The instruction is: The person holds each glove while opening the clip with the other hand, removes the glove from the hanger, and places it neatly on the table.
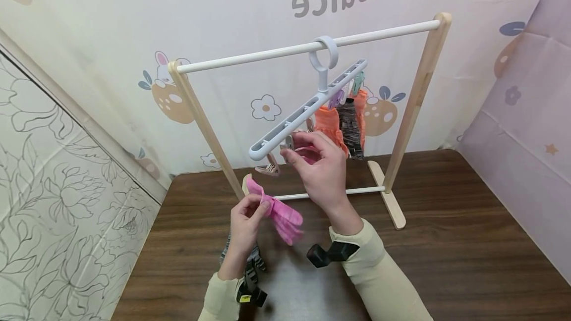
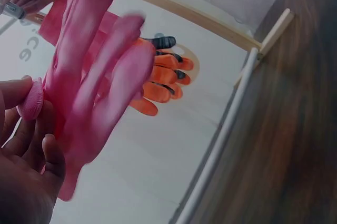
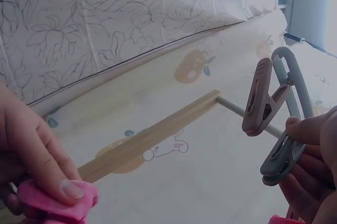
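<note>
My left hand [image 1: 243, 224] pinches a pink glove [image 1: 283, 214] near its cuff, below the hanger's near end; its fingers dangle to the right. My right hand [image 1: 324, 172] grips a grey clothespin [image 3: 284, 161] under the pale grey clip hanger [image 1: 294, 122]. Beside it hangs a brownish-pink clothespin [image 3: 258, 97] with nothing in it. More pink cloth [image 2: 50, 26] shows behind the held glove, partly hidden by my right hand in the head view. Farther along the hanger, orange gloves [image 1: 327, 120] and a dark grey glove [image 1: 349, 128] hang from purple, white and green clothespins.
The hanger's ring hooks over the white bar [image 1: 250, 57] of a wooden rack [image 1: 419, 88] standing on a dark wood table [image 1: 446, 251]. A dark striped glove [image 1: 254, 264] lies on the table, partly behind my left wrist. Printed curtains stand behind and at the sides.
</note>
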`<action>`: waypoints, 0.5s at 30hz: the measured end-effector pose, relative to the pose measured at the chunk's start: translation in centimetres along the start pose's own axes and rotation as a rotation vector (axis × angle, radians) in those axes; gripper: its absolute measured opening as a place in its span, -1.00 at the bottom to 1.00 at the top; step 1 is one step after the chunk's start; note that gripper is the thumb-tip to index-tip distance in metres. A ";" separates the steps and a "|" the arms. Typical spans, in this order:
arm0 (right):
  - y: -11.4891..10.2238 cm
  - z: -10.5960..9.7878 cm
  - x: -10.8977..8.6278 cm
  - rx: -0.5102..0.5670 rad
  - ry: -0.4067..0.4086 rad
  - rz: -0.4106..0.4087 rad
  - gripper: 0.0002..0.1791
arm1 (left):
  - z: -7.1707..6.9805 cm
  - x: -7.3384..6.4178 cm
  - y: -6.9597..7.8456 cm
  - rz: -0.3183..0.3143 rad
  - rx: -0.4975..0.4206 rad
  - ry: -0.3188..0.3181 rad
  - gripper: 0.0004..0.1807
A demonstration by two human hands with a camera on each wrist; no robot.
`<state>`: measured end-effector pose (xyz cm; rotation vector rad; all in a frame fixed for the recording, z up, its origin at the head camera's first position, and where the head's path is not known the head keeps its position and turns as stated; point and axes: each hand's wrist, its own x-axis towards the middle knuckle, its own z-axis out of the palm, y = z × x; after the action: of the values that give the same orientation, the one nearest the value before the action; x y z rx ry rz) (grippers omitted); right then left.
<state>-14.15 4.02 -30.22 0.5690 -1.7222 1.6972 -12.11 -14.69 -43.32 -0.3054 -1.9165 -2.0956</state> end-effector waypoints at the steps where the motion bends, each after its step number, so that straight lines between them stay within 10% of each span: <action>1: 0.0 0.0 0.0 0.000 -0.001 0.002 -0.63 | -0.1 -0.1 -0.1 -0.009 0.002 0.000 -0.89; 15: 0.1 -0.1 -0.1 -0.007 -0.007 -0.004 -0.62 | -1.5 -1.1 -1.6 -0.093 0.028 -0.008 -0.84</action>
<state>-14.18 4.08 -30.33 0.5759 -1.7298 1.6879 -11.59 -16.02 -45.36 -0.2231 -1.9998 -2.1265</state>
